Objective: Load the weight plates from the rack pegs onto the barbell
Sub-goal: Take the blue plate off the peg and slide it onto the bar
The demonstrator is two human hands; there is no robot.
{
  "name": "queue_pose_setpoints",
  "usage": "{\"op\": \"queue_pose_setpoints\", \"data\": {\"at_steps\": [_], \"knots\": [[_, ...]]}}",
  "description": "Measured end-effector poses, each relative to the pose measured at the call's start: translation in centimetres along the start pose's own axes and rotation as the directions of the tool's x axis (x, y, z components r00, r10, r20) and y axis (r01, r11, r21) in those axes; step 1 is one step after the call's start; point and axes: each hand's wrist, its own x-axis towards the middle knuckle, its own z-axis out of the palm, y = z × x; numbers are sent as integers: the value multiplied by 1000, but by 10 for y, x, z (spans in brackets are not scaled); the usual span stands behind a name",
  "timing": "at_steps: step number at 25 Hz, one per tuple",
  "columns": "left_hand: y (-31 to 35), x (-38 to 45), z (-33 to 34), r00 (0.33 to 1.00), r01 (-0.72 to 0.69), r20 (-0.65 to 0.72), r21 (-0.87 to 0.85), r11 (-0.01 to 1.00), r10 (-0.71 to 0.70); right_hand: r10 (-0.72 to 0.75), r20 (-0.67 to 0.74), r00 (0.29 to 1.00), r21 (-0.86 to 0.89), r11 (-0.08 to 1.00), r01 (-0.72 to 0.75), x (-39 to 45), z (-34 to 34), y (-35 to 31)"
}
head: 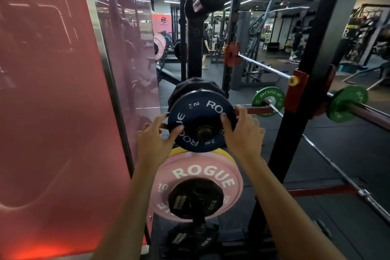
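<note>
Both hands are on the blue 2 kg plate (201, 121), which sits at the front of the middle rack peg (204, 131), so the step here looks like sliding it off. Best way to do that, I'd say: grip it at opposite edges like this, pull it straight back along the peg so the centre hole doesn't bind, and keep it flat-on until it's clear of the peg end. It's a light plate, so weight isn't the issue; the thing to watch is tilting it and jamming it on the peg, or clipping the black plate (196, 85) stacked behind it. The left hand (156, 139) has its fingers curled round the plate's left rim with the thumb pressed on the front face, and the right hand (242, 131) has its fingers hooked over the right rim, thumb on the face too. I can't really tell how far the fingertips reach behind the plate, since the back is hidden. The plate is still on the peg, squarely between the two hands, just above the pink 10 kg plate (198, 175) on the lower peg. The barbell (358, 110) is off to the right in the rack, already carrying a green plate (346, 103), so that's where this one presumably goes next.
</note>
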Motion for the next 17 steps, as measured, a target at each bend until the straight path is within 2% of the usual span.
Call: {"op": "queue_pose_setpoints", "data": {"at_steps": [4, 12, 17], "knots": [[9, 2, 0, 999, 40, 27, -20, 999, -39, -27, 100, 995, -28, 999, 30, 10, -2, 2], [24, -31, -24, 998, -39, -54, -168, 985, 30, -106, -8, 994, 91, 990, 107, -33, -23, 22], [46, -62, -30, 998, -59, 16, -159, 986, 62, -72, -42, 997, 172, 982, 78, -80, -41, 46]]}}
